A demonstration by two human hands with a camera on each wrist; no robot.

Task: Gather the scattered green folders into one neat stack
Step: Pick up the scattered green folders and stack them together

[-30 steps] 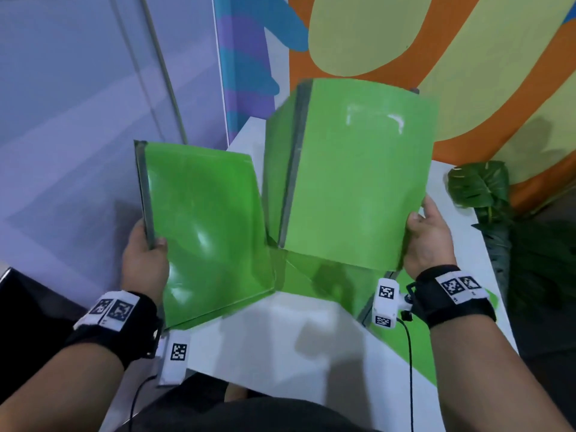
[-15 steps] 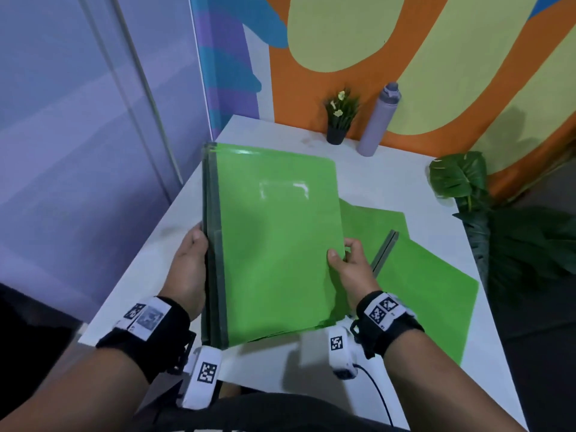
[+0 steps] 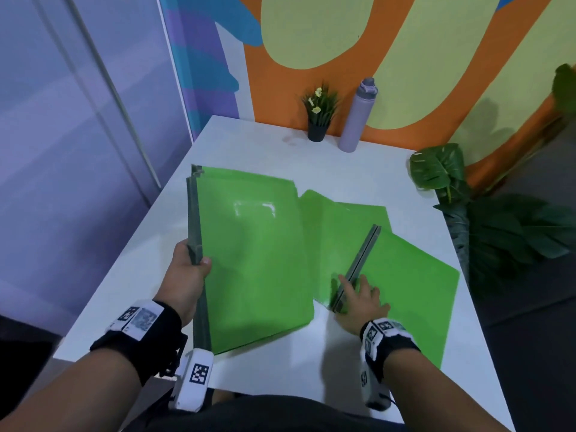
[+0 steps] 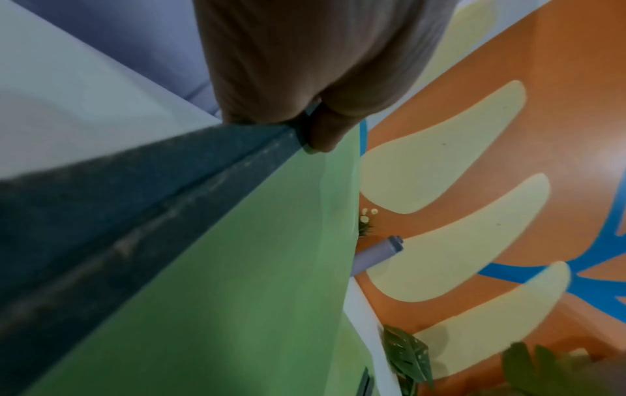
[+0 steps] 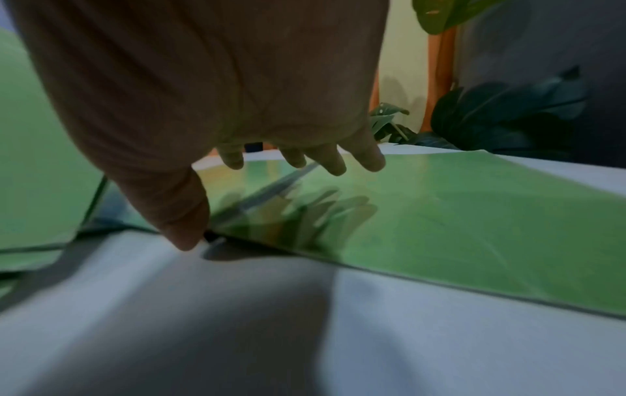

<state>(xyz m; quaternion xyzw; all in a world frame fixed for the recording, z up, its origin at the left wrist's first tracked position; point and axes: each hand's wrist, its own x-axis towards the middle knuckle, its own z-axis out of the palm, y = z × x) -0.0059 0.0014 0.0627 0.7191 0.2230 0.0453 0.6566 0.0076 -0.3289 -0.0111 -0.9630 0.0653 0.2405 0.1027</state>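
Stack of green folders (image 3: 255, 260) sat at worktop's (image 3: 311, 148) left side, spines twd you. Your left hand (image 3: 187, 275) gripped the grey spines, thumb over top cover. Loose folder (image 3: 414, 275) lay just right, partly under stack. Your right hand (image 3: 358, 299) hovered over its spine (image 3: 361, 260), fingers (image 5: 338, 160) spread, holding nothing. Bottle (image 3: 358, 116), small potted plant (image 3: 318, 113) at far edge.

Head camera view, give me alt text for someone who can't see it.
The left hand grips a stack of green folders by its grey spines above a white table, while the right hand reaches with spread fingers onto another green folder lying flat. A small potted plant and purple bottle stand behind.
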